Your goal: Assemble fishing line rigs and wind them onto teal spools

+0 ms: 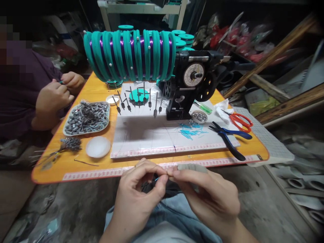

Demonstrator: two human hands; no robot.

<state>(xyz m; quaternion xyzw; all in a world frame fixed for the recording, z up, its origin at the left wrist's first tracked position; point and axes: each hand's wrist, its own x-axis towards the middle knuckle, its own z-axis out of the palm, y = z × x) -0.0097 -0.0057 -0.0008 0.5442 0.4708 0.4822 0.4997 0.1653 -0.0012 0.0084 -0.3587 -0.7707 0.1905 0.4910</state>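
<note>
Both of my hands are in front of the table's near edge, fingertips almost touching. My left hand is closed in a pinch, and a short thin blue piece shows at its fingers. It resembles the thin blue pieces scattered on the white board. My right hand is pinched too, thumb against forefinger; what lies between them is too small to make out. Faint thin lines run over the board above my hands. Dark weights hang below a row of green spools wound with purple line.
A black geared machine stands behind the board. Blue-handled pliers, red scissors and a dish of small metal parts lie right. Left are a tray of grey weights, a white dish and another person's hands.
</note>
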